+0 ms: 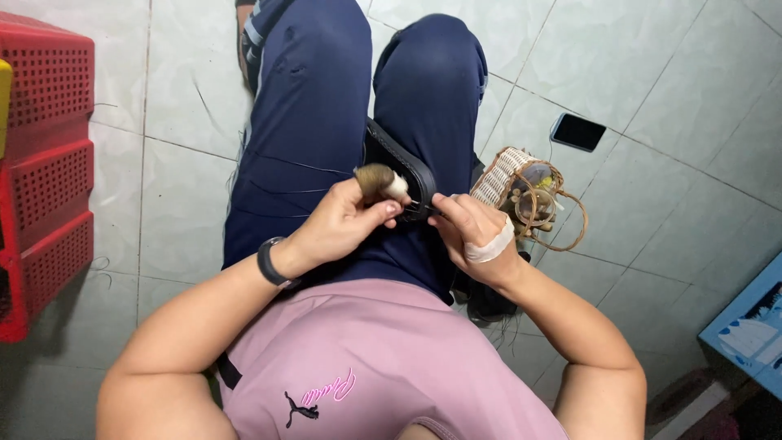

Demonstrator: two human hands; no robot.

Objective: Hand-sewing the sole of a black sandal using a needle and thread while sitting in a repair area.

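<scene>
Left hand (342,222) pinches a brown tufted brush head (380,181), tuft sticking up above its fingers. Right hand (472,232), just beside, fingers pinched on a thin wire (417,204) running between both hands. Woven basket (528,194) sits right of it.

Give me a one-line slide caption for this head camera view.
Seated person's left hand holds a tufted brush while the bandaged right hand pinches fine strands beside it.
</scene>
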